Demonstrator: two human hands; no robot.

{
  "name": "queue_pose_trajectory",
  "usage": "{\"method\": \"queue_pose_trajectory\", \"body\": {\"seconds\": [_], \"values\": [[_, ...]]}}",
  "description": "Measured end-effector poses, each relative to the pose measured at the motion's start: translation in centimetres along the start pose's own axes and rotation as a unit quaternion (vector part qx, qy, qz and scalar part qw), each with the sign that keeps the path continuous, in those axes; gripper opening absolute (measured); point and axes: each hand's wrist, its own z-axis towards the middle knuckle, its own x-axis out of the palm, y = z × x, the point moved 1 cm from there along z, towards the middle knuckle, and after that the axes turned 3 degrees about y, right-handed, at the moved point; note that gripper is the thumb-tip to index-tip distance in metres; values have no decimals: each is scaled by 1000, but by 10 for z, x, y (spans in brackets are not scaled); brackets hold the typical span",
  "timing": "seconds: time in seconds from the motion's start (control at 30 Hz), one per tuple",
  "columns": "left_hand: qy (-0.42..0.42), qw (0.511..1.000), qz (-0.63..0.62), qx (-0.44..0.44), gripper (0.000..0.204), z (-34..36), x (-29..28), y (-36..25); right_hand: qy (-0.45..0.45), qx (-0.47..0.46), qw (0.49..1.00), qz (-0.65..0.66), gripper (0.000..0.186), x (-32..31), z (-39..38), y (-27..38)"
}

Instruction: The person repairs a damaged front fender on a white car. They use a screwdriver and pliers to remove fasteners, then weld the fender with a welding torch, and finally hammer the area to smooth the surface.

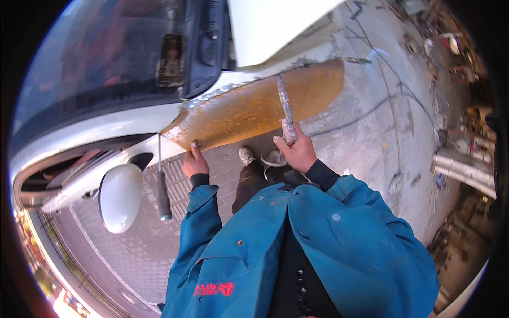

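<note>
A long brown, mottled fender (pixel 238 116) on a white car lies in front of me. My right hand (pixel 298 151) is closed around the pale, smeared handle of a long narrow metal tool (pixel 284 100). The tool's blade lies across the fender, its tip near the fender's far edge; its exact kind is unclear. My left hand (pixel 196 161) is at the fender's near edge, one fingertip on top and the other fingers partly hidden. A screwdriver (pixel 163 196) hangs by its shaft from the seam at the fender's left end.
The white side mirror (pixel 122 196) juts out at left, below the dark windshield (pixel 106 58). A raised white panel (pixel 281 26) stands at the far side. A cable (pixel 360 119) runs over the concrete at right. By my shoe (pixel 246 155) is a round container (pixel 273 156).
</note>
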Motion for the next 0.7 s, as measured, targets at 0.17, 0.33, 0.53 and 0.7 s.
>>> {"method": "queue_pose_trajectory", "body": {"seconds": [0.17,0.33,0.53,0.7], "values": [[23,999,35,-24,95,-5,-8,-4,-154,164,938,263,43,-29,-55,-122],[14,996,-39,77,63,-80,11,-10,-208,262,874,353,31,-30,-94,-193],[519,827,-203,74,44,-197,91,-49,-134,164,908,361,39,-33,-109,-222],[672,715,-184,49,66,-291,163,-83,-47,48,961,267,62,-56,-139,-216]]}}
